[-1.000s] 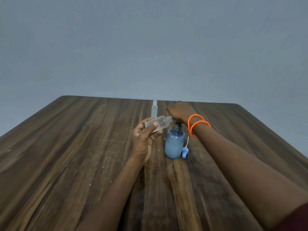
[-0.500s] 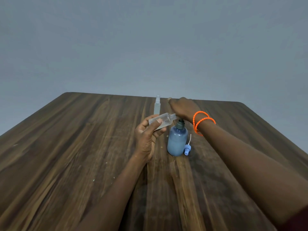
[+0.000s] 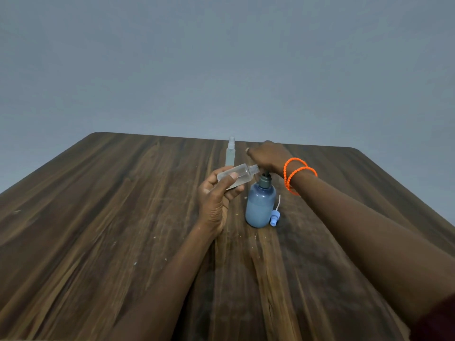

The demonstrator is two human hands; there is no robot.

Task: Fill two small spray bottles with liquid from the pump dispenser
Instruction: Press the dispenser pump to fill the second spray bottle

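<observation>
A blue pump dispenser (image 3: 260, 205) stands on the wooden table (image 3: 98, 217), partly full of liquid. My right hand (image 3: 268, 156), with orange bands at the wrist, lies on top of its pump head and hides it. A short dark stem shows between the hand and the grey collar. My left hand (image 3: 216, 200) grips a small clear spray bottle (image 3: 237, 178), tilted on its side with its uncapped mouth at the pump's spout. A blue spray cap (image 3: 274, 219) with its white tube lies right of the dispenser. A second spray bottle (image 3: 230, 153) stands capped behind my left hand.
The dark wooden table stretches wide to both sides and toward me, with a few small specks on it. Its far edge runs just behind the standing bottle, against a plain grey wall (image 3: 221, 70).
My right hand has lifted slightly on the pump head, showing more of the stem. My left hand keeps the tilted bottle at the spout. The view has shifted a little.
</observation>
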